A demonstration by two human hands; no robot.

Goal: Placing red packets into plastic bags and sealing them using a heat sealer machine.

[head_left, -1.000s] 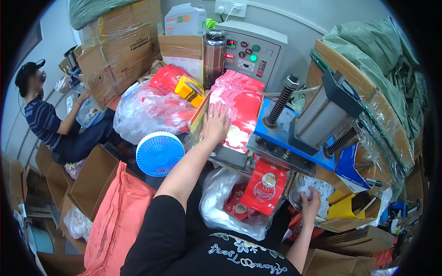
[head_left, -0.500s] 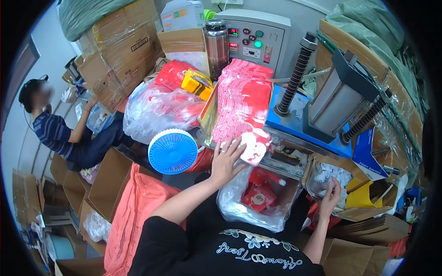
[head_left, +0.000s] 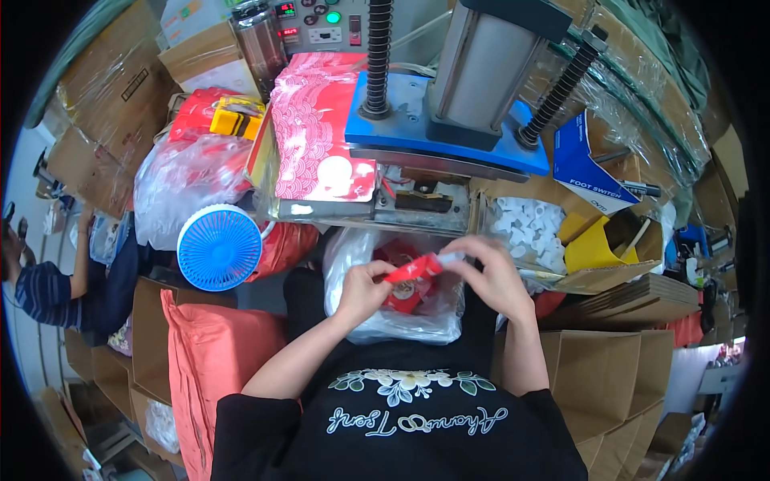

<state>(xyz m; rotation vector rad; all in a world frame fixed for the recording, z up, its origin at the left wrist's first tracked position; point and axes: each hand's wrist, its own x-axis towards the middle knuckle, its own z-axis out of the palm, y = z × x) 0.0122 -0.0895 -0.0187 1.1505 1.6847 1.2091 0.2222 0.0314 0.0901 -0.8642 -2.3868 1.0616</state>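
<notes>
In front of my body, above a plastic-lined box, both hands meet at a small red packet. My left hand pinches the packet's left end between thumb and fingers. My right hand, slightly blurred, closes its fingers on a small white plastic piece at the packet's right end. Whether the piece is inside the packet or only against it, I cannot tell. More red packets lie in the lined box below. Behind them, a stack of red-and-white patterned packets lies beside the press.
The blue-based press with spring posts stands over the bench. A carton of white plastic pieces sits to the right, a blue fan to the left. Open cartons and a coral bag flank me. Another person sits far left.
My left hand has come from the patterned stack to the lined box, now holding a red packet. My right hand has left the carton of white pieces and joined it. The view has shifted right.
</notes>
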